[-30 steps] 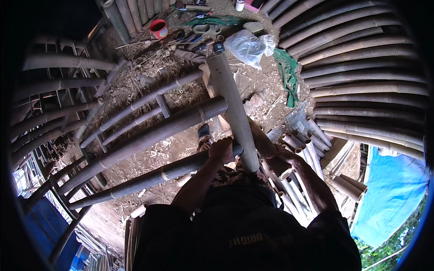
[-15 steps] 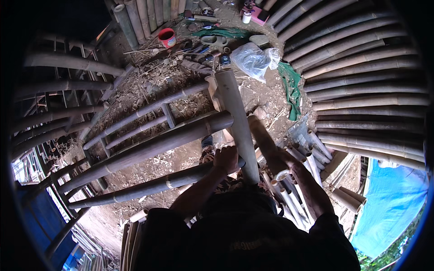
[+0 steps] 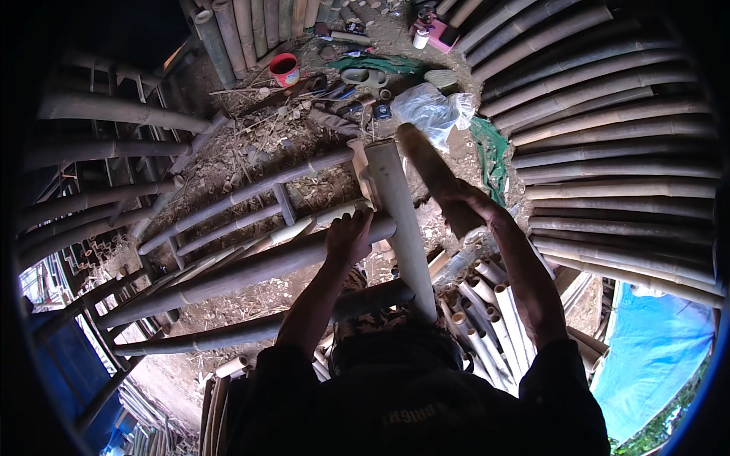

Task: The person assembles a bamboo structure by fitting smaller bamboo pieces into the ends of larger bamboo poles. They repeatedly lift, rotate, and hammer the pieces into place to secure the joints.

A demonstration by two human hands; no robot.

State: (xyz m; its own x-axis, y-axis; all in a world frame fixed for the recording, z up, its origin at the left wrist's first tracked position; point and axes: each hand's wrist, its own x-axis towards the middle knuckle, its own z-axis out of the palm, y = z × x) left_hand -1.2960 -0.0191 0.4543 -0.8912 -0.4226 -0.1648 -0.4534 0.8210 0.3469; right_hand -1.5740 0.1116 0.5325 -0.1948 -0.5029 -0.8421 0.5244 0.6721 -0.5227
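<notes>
A bamboo frame lies in front of me, its long poles running left. They join a thick bamboo end post (image 3: 401,228) that stretches away from my body. My left hand (image 3: 350,236) is closed over the thick middle pole (image 3: 266,262), close to that post; its fingertips are partly hidden. Just beyond the hand runs a pale split bamboo strip (image 3: 338,213). In my right hand (image 3: 470,202) is a short, thick bamboo length (image 3: 428,163), held tilted to the right of the post and apart from it. Its far end is blurred. The nearest pole (image 3: 258,332) passes below my left forearm.
Cut bamboo pieces (image 3: 487,311) stand bundled beside my right forearm. Long poles (image 3: 616,167) line the right side; another frame (image 3: 122,144) stands left. Beyond lie a red bucket (image 3: 284,70), a clear plastic bag (image 3: 426,110), sandals (image 3: 363,77) and scattered shavings.
My left hand has moved farther off and leftward, from beside the post's near part onto the middle pole. My right hand has raised the bamboo length and carried it away from my body.
</notes>
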